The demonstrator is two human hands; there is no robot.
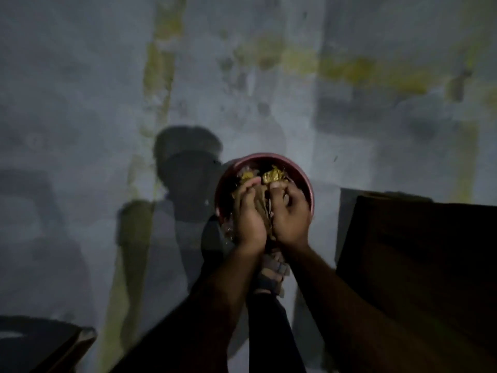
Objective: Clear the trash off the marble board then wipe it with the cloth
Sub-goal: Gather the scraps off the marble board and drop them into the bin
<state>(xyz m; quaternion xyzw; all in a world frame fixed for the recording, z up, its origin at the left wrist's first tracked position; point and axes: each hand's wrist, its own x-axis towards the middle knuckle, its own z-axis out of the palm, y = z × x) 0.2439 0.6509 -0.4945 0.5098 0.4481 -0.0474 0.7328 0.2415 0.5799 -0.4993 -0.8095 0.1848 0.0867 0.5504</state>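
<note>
Head view: a dim grey concrete floor (pixel 80 103), stained with yellowish-green streaks, fills most of the picture. A dark wooden piece of furniture (pixel 416 265) takes up the right side, and the corner of another dark object (pixel 40 343) shows at the lower left. Just left of the furniture, near the middle, stands a round reddish-pink plastic bin (pixel 269 157), its rim facing up and its shadow falling to the left on the floor. Both forearms reach forward over it. The left hand (pixel 248 214) and the right hand (pixel 289 211) are pressed side by side above the bin's opening, fingers curled inward around a bundle of dry brown and yellow leafy trash (pixel 271 176), which pokes out past the fingertips and hangs inside the rim. Beneath the wrists a sandalled foot (pixel 271 275) rests on the floor. The marble board and the cloth lie outside this view.
</note>
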